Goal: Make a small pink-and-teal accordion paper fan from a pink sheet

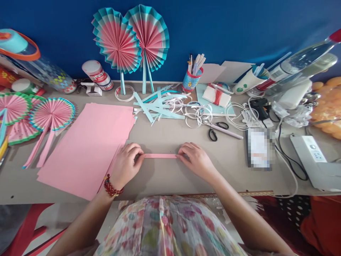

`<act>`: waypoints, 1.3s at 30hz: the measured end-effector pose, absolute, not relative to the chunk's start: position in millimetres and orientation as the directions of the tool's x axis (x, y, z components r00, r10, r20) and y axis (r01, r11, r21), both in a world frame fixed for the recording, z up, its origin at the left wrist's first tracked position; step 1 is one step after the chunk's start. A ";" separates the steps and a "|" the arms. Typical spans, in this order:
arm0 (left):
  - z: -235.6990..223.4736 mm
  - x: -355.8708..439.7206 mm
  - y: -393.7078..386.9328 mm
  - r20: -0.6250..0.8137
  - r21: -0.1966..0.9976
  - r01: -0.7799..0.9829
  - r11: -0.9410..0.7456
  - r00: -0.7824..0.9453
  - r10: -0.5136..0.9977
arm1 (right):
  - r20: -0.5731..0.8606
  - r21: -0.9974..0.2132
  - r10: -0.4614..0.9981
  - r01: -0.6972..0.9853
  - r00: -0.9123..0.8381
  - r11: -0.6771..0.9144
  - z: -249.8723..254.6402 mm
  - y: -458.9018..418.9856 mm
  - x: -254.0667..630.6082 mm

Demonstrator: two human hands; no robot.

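A narrow pink paper strip (160,156) stretches level between my two hands, low over the grey table. My left hand (129,160) pinches its left end between thumb and fingers; a red bead bracelet circles that wrist. The right end is pinched by my right hand (195,160). Just left of my left hand lies a stack of pink paper sheets (85,145), its right edge partly behind the wrist. Beyond my right hand rests a pair of scissors (223,131) with black handles.
Cut blue and white paper strips (162,105) are heaped behind my hands. Pleated paper fans (117,42) lean on the blue wall, and a smaller fan (52,113) lies at left. A pen cup (191,80), white cable (255,112), blurred-out device (259,149) and power strip (314,149) stand rightward.
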State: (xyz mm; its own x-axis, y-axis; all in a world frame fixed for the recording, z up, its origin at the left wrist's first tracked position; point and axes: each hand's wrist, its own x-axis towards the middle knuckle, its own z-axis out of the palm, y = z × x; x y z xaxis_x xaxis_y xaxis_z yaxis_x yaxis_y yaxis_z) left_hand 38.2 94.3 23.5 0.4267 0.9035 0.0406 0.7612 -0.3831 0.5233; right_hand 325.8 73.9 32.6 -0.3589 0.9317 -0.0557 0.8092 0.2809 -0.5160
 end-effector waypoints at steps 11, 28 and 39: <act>24.2 38.9 95.0 0.046 0.498 0.772 -0.395 0.431 0.901 | -0.069 -0.530 0.929 0.802 -0.364 0.276 31.9 75.9 327.0; 25.7 39.1 96.1 0.036 0.534 0.759 -0.371 0.419 0.907 | -0.037 -0.521 0.927 0.799 -0.374 0.302 32.0 77.0 326.9; 25.3 39.0 95.3 0.036 0.536 0.761 -0.365 0.412 0.911 | -0.043 -0.520 0.930 0.803 -0.364 0.290 31.8 76.1 326.5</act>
State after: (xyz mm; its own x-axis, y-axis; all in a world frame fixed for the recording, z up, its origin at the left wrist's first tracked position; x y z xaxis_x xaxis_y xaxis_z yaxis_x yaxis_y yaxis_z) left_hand 39.0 95.3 25.3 0.4118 0.9106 0.0361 0.7609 -0.3653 0.5363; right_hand 326.5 76.1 31.8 -0.3639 0.9304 -0.0435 0.8033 0.2898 -0.5203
